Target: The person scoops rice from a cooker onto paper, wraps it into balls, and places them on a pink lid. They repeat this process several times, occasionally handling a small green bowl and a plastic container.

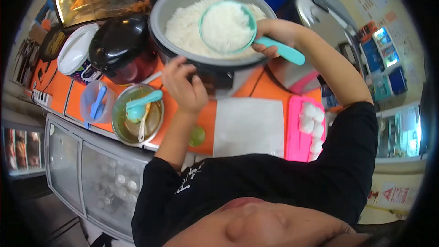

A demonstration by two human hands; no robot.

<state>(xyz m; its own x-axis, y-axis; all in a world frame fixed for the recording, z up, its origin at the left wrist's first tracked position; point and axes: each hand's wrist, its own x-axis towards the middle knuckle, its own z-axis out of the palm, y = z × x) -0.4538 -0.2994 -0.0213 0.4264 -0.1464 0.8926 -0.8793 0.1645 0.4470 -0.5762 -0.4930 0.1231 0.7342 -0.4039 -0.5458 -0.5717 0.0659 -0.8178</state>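
My right hand (274,36) is closed round the teal handle of a rice scoop (286,53). White rice (227,26) fills its round bowl, which is over the large rice cooker (160,16). More rice (180,25) lies inside the cooker. My left hand (185,84) is near the cooker's front side with fingers apart and slightly bent, holding nothing. Below the cooker, a white sheet of paper (248,127) lies flat on the orange counter (208,119). To its right is a bright pink tray (298,130) with several rounded white pieces (308,118).
At left, a metal bowl (119,132) holds a teal ladle (146,99) and a pale spoon (142,126). Beside it stand a clear tub (85,103), a black-lidded cooker (121,45) and a white bucket (75,55). A glass-topped chest (107,174) stands below. A second cooker (315,23) is at right.
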